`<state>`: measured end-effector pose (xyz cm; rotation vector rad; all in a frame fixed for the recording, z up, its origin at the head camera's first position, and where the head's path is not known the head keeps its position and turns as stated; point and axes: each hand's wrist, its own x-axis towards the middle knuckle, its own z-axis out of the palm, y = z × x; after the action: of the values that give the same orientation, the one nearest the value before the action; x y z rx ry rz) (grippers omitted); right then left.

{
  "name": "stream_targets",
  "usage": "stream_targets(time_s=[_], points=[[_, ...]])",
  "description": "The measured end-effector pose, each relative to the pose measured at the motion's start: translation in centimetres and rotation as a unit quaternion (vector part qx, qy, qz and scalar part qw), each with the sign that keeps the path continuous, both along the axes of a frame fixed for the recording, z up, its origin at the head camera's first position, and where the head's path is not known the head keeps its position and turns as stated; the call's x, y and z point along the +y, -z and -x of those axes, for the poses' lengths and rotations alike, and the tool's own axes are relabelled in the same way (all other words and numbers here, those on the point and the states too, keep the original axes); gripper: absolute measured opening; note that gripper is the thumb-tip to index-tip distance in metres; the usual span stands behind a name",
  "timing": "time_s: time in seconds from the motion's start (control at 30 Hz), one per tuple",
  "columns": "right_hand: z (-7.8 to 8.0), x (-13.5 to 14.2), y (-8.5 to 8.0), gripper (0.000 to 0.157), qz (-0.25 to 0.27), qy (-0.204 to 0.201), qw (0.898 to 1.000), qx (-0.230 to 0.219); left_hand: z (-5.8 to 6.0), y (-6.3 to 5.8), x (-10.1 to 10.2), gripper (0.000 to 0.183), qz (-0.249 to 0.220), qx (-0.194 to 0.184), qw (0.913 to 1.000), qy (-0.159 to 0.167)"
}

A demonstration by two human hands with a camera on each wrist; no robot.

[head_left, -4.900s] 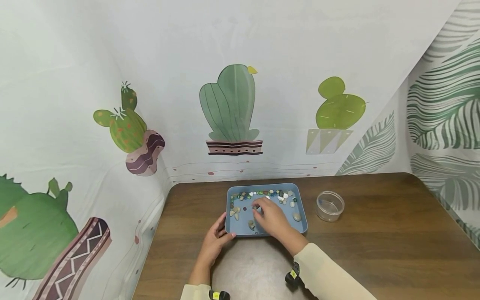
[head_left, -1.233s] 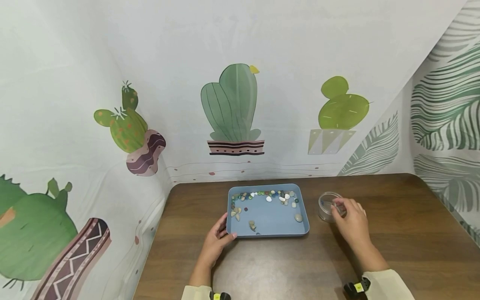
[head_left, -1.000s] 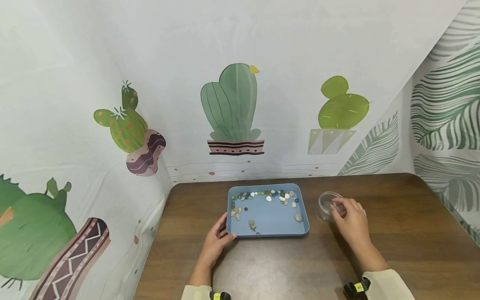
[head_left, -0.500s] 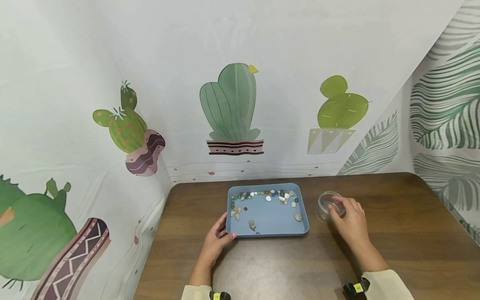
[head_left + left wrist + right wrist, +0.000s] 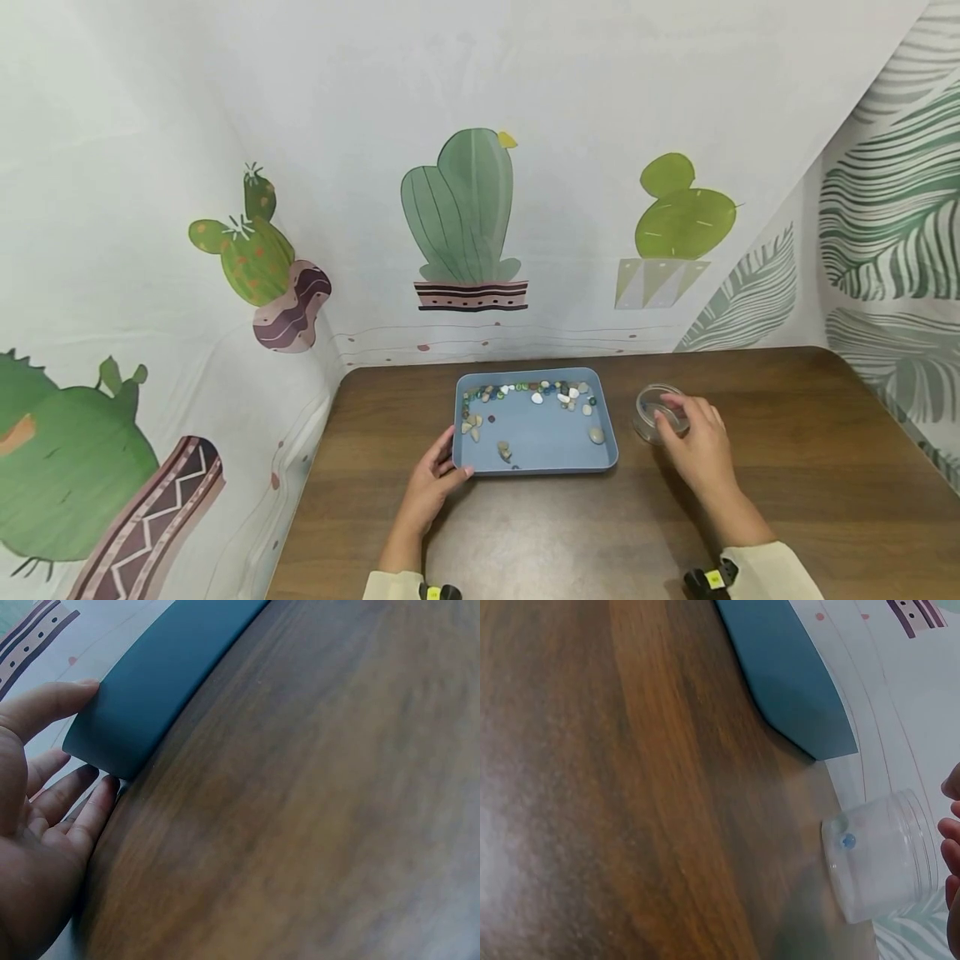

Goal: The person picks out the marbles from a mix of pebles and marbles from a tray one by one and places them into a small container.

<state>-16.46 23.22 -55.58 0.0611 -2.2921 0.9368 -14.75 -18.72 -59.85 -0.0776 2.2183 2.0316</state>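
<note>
A blue rectangular tray lies on the table, with small coloured beads and pale stones mostly along its back and left sides. At its front left corner my left hand holds it, thumb on the rim and fingers against the outer wall. To the right of the tray stands a clear round jar. A blue marble shows through its wall, and a paler one beside it is faint. My right hand hovers at the jar's mouth, fingers loosely bent and nothing seen in them; the right wrist view catches only its fingertips.
A large tan stone sits at the tray's right side, and brown stones near its front. The wooden table meets a cactus-print cloth at the back.
My right hand has gone from over the tray to the jar on the right. A small dark thing between its fingertips a second ago no longer shows there. The left hand stays put.
</note>
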Motion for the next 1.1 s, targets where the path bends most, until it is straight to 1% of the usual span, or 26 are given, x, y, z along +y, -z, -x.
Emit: stream_targets(time_s=[0.17,0.37,0.73,1.1], points=[[-0.1,-0.3,-0.2,0.028,0.003,-0.003,1.0,-0.007,0.0,0.1,0.0,0.079,-0.007,0.005,1.0,0.003],[-0.1,-0.8,-0.4,0.027,0.006,-0.01,1.0,-0.006,0.1,0.1,0.0,0.079,-0.006,0.009,0.9999,0.002],[-0.3,-2.2,-0.1,0.027,0.005,-0.037,0.999,0.016,0.0,0.1,-0.2,0.08,-0.012,0.008,0.9998,0.01],[-0.6,-3.7,0.0,0.022,-0.001,-0.067,0.998,-0.012,0.1,0.2,-0.1,0.08,-0.011,0.005,0.9999,0.005]])
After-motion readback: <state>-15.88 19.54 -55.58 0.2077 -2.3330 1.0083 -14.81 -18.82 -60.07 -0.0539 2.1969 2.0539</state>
